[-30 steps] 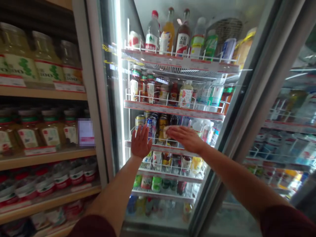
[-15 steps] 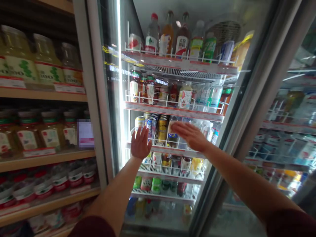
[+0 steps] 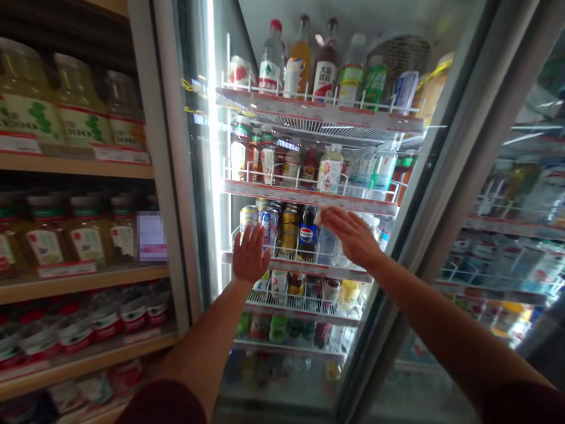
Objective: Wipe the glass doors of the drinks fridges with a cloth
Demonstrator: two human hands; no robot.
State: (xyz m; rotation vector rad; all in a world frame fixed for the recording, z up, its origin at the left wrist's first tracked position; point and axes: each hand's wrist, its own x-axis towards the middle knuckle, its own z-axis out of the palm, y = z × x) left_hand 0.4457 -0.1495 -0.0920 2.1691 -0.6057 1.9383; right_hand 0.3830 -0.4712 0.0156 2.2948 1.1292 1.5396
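My left hand (image 3: 249,256) lies flat on the glass door (image 3: 198,176) of a lit drinks fridge, fingers spread and empty. My right hand (image 3: 353,235) is pressed flat on the same glass, further right and a little higher. A small pale cloth (image 3: 318,215) peeks out under its fingertips. Behind the glass, level with both hands, stand several cans (image 3: 269,224) and a dark cola bottle (image 3: 306,232) on a wire shelf.
Wooden shelves (image 3: 79,168) to the left carry jars and bottles with price tags. More wire shelves of drinks fill the fridge above and below my hands. The door's metal frame (image 3: 445,171) runs diagonally at the right, with another fridge (image 3: 521,224) beyond it.
My right hand has slid to the right and upward across the glass with the pale cloth, uncovering the cola bottle. My left hand has stayed in place.
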